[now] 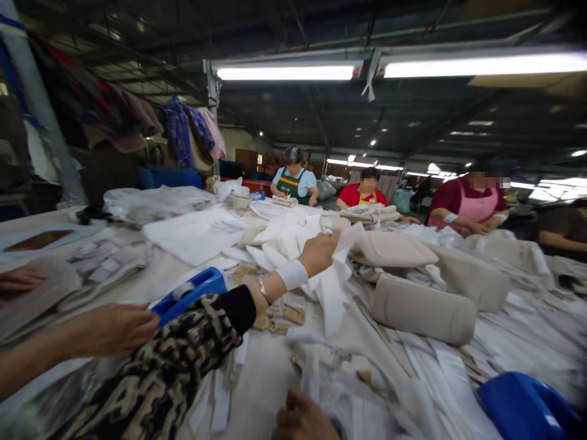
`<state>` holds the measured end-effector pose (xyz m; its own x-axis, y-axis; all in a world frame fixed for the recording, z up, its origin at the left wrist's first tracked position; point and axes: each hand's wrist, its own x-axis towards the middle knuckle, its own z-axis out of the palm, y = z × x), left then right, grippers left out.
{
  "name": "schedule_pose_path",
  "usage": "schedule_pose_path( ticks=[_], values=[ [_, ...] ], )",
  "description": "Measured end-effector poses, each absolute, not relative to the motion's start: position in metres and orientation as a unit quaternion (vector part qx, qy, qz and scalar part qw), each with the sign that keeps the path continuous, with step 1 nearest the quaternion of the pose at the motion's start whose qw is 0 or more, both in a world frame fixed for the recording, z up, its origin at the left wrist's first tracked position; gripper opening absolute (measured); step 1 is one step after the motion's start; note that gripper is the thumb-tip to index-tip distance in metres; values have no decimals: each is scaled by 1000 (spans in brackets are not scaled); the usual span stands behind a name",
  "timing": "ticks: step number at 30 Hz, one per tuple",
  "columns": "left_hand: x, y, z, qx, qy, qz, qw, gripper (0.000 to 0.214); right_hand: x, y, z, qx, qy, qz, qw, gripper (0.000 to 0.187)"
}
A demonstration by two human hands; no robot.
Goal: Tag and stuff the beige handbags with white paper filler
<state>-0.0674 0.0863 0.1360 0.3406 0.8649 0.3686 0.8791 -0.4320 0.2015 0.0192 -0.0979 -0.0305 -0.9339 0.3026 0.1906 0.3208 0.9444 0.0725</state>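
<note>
My left hand (320,252), in a dark patterned sleeve with a bracelet and a white band at the wrist, reaches over the middle of the table. Its fingers are closed on a thin white sheet (334,305) at a loose pile of white sheets (293,231). At the bottom edge my right hand (302,418) is partly cut off and blurred. Its fingers look curled, and what they hold, if anything, is hidden. Clear and white plastic pieces (348,397) lie beside it. Small tan tags (293,314) are scattered below my left wrist.
Beige padded pieces (424,308) are stacked right of the pile. A blue tape dispenser (527,406) is at lower right. A co-worker's hand (114,330) touches another blue dispenser (202,287) at left; another hand (21,278) rests farther left. Several people (468,205) work across the table.
</note>
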Motion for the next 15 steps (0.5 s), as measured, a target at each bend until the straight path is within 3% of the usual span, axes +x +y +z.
schedule_pose_path(
  ticks=[4, 8, 12, 15],
  values=[
    [-113, 1, 137, -819, -464, -326, -91, 97, 30, -122, -19, -130, -985, 21, 110, 24],
    [-161, -115, 112, -738, -512, -372, -234, 81, 41, -127, 0, -144, -978, 75, 130, 25],
    [-187, -204, 59, -514, -539, -391, -540, 73, 42, -126, 8, -128, -976, 98, 146, 29],
    [-186, -238, 25, -427, -518, -412, -616, 66, 45, -125, 13, -110, -976, 107, 153, 29]
  ],
)
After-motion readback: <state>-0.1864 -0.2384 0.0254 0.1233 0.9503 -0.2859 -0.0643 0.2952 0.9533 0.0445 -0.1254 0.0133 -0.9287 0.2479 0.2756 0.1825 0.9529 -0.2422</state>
